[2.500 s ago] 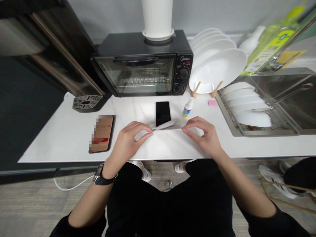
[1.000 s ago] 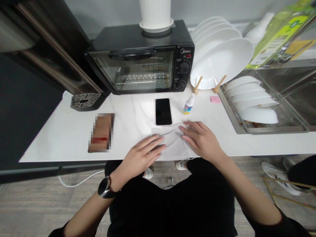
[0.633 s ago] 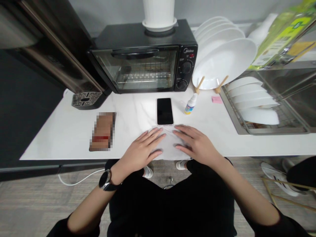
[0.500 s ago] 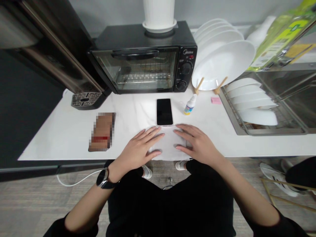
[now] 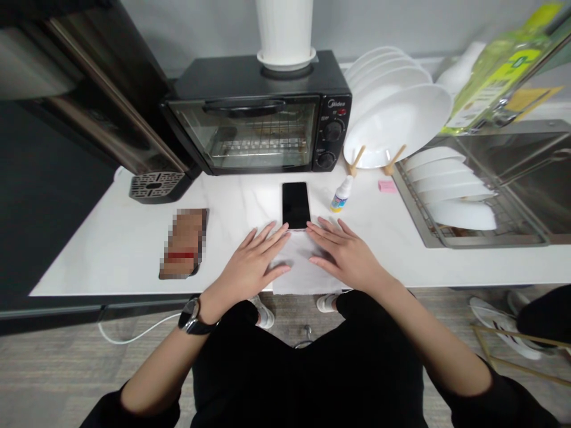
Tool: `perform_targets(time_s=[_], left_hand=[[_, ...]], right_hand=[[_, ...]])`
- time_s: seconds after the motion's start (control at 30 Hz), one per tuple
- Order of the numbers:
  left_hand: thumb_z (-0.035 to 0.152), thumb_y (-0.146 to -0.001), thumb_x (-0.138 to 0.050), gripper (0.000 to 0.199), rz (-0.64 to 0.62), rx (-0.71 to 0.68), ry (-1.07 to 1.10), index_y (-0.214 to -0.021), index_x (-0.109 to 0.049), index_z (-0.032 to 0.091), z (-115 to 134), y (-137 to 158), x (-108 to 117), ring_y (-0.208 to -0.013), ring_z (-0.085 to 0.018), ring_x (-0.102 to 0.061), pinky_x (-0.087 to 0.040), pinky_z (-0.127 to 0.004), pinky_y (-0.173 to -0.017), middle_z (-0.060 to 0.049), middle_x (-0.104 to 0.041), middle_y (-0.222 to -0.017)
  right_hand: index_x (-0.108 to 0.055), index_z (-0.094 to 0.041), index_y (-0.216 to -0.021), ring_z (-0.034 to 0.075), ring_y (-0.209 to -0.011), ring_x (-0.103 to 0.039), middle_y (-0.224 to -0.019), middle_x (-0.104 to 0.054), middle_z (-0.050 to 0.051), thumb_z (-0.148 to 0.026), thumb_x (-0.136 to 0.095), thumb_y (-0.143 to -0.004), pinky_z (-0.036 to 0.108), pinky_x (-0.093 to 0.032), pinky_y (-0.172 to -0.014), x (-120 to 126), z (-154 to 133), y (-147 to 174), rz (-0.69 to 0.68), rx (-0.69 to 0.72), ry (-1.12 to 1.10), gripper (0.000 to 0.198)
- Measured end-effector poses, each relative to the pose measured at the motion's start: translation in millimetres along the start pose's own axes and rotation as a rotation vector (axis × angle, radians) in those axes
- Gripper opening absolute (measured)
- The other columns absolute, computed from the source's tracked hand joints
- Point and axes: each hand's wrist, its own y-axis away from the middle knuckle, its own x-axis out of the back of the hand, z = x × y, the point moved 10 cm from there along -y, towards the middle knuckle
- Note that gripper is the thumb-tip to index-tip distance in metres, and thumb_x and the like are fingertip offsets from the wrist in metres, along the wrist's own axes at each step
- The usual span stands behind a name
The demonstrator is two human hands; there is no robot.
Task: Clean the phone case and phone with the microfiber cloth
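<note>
A thin light-coloured cloth (image 5: 300, 270) lies at the counter's front edge, its near end hanging slightly over. My left hand (image 5: 256, 261) is open, palm down, across the cloth's left side, its fingertips by the lower left corner of a black-screened phone (image 5: 295, 205). From the other side my right hand (image 5: 343, 249) lies open over the cloth's right side, fingertips at the phone's lower right corner. Whether they touch the phone is hard to tell. Right of the phone stands a small white spray bottle (image 5: 341, 195) with yellowish liquid at its base.
Behind the phone is a black toaster oven (image 5: 259, 113) bearing a white pot (image 5: 285, 30). A blurred-out item (image 5: 182, 244) lies left. On the right are plates in a rack (image 5: 397, 125), a pink pad (image 5: 386, 186) and a sink (image 5: 517, 178) with bowls.
My hands have slid a little forward and inward, to the phone's near corners. The phone and spray bottle keep their places on the counter, while the view has tilted slightly.
</note>
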Motion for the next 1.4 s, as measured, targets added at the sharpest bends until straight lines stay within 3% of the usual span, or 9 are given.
perform_targets(time_s=[0.17,0.33,0.4,0.47,0.57,0.77,1.1,1.27,1.4], left_hand=[[0.059,-0.116,-0.048,0.071,0.070,-0.019,0.041,-0.177,-0.037,0.027,-1.5,-1.4,6.9,-0.177,-0.035,-0.022,-0.034,-0.069,-0.140,-0.009,-0.022,-0.189],[0.055,-0.118,-0.045,0.071,0.026,-0.145,0.039,-0.179,-0.030,0.025,20.8,3.6,2.3,-0.177,-0.027,-0.026,-0.033,-0.060,-0.143,-0.006,-0.027,-0.188],[0.061,-0.116,-0.047,0.076,-0.027,-0.152,0.027,-0.179,-0.030,0.024,23.5,3.1,-3.0,-0.176,-0.028,-0.028,-0.033,-0.060,-0.143,-0.005,-0.027,-0.188],[0.068,-0.112,-0.051,0.082,-0.059,-0.136,0.024,-0.179,-0.031,0.025,20.6,2.1,-4.8,-0.176,-0.029,-0.029,-0.033,-0.059,-0.143,-0.005,-0.027,-0.188],[0.070,-0.111,-0.052,0.083,-0.068,-0.126,0.031,-0.179,-0.031,0.027,13.6,3.4,-2.3,-0.176,-0.028,-0.029,-0.033,-0.058,-0.144,-0.004,-0.026,-0.189],[0.061,-0.115,-0.049,0.078,-0.003,-0.177,0.048,-0.181,-0.027,0.025,17.7,4.9,2.2,-0.178,-0.024,-0.022,-0.026,-0.054,-0.146,-0.007,-0.023,-0.189],[0.041,-0.117,-0.056,0.058,0.162,-0.153,0.210,-0.173,-0.045,0.030,6.7,-0.4,27.7,-0.173,-0.025,-0.036,-0.036,-0.058,-0.143,-0.007,-0.038,-0.185],[0.037,-0.115,-0.059,0.049,0.233,-0.079,0.156,-0.163,-0.056,0.030,-3.7,5.0,25.2,-0.165,-0.030,-0.051,-0.042,-0.065,-0.138,-0.008,-0.055,-0.174],[0.035,-0.113,-0.063,0.041,0.267,-0.096,0.179,-0.154,-0.064,0.028,1.2,4.3,28.3,-0.147,-0.028,-0.066,-0.052,-0.061,-0.131,-0.008,-0.068,-0.160]], right_hand=[[-0.062,-0.018,-0.159,0.039,-0.162,-0.055,-0.171,-0.058,0.014,-0.046,-0.064,-0.111,0.069,-0.052,-0.130,11.6,-3.2,0.6,0.121,0.001,-0.082,0.055],[-0.080,-0.028,-0.117,0.025,-0.111,-0.084,-0.113,-0.087,0.007,-0.033,-0.063,-0.111,0.046,-0.071,-0.100,79.0,32.6,24.2,0.695,-0.225,-0.310,0.018],[-0.073,-0.029,-0.130,0.030,-0.128,-0.077,-0.136,-0.080,0.011,-0.044,-0.072,-0.104,0.052,-0.068,-0.104,91.8,61.8,27.6,0.845,-0.362,-0.343,0.030],[-0.058,-0.030,-0.150,0.032,-0.138,-0.072,-0.159,-0.066,0.015,-0.055,-0.083,-0.093,0.059,-0.062,-0.115,83.5,86.9,8.2,0.771,-0.390,-0.431,0.068],[-0.048,-0.026,-0.159,0.033,-0.134,-0.074,-0.153,-0.072,0.017,-0.065,-0.085,-0.087,0.060,-0.058,-0.121,58.6,114.2,-22.7,0.617,-0.384,-0.583,0.090],[-0.068,-0.022,-0.130,0.027,-0.098,-0.078,-0.115,-0.083,0.011,-0.072,-0.072,-0.096,0.050,-0.064,-0.099,37.4,124.5,-30.3,0.514,-0.459,-0.699,0.060],[-0.044,-0.031,-0.150,0.016,-0.068,-0.064,-0.092,-0.061,-0.004,-0.056,-0.063,-0.103,0.039,-0.066,-0.078,21.3,49.8,-2.0,0.230,-0.376,-1.371,0.057],[-0.035,-0.035,-0.161,0.008,-0.045,-0.032,-0.088,-0.051,-0.008,-0.052,-0.056,-0.102,0.025,-0.035,-0.040,3.7,31.8,5.4,0.161,-0.436,-1.487,0.065],[-0.042,-0.036,-0.160,0.009,-0.049,-0.042,-0.089,-0.057,-0.007,-0.053,-0.064,-0.105,0.026,-0.039,-0.047,11.1,32.8,5.8,0.176,-0.356,-1.326,0.062]])
